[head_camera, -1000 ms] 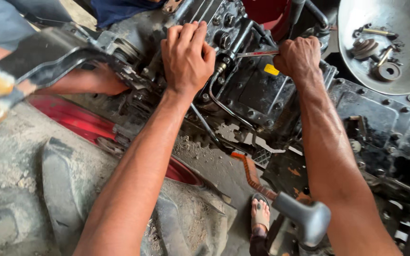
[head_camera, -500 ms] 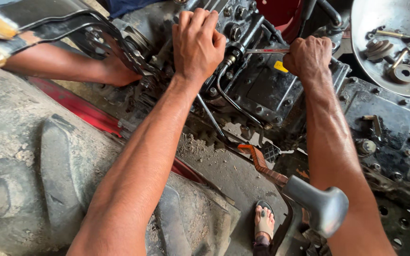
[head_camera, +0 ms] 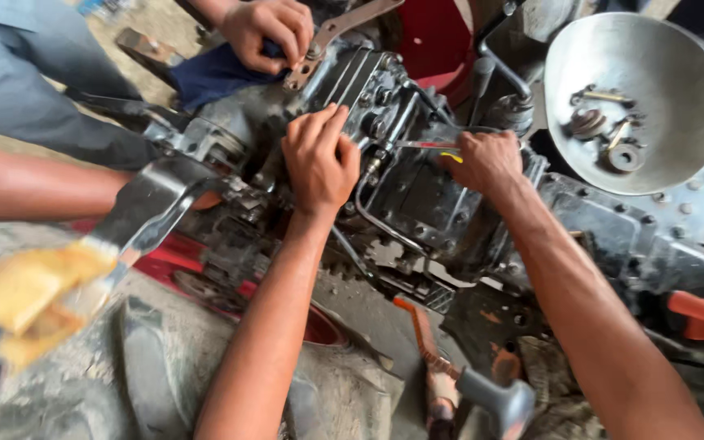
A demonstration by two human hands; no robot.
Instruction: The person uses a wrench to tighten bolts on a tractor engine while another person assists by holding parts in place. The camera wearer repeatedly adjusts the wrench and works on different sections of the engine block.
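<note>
- Spreading under both forearms, the greasy black cast-metal engine block [head_camera: 442, 212] fills the middle of the view.
- Dented grey metal bowl [head_camera: 653, 57] sits at the engine's upper right corner, holding loose washers and bolts.
- Left hand [head_camera: 318, 159] presses palm-down, fingers curled, on the engine's top centre.
- Right hand [head_camera: 486, 161] is fisted around a slim red-shafted screwdriver [head_camera: 421, 145], which points left along the engine's top.
</note>
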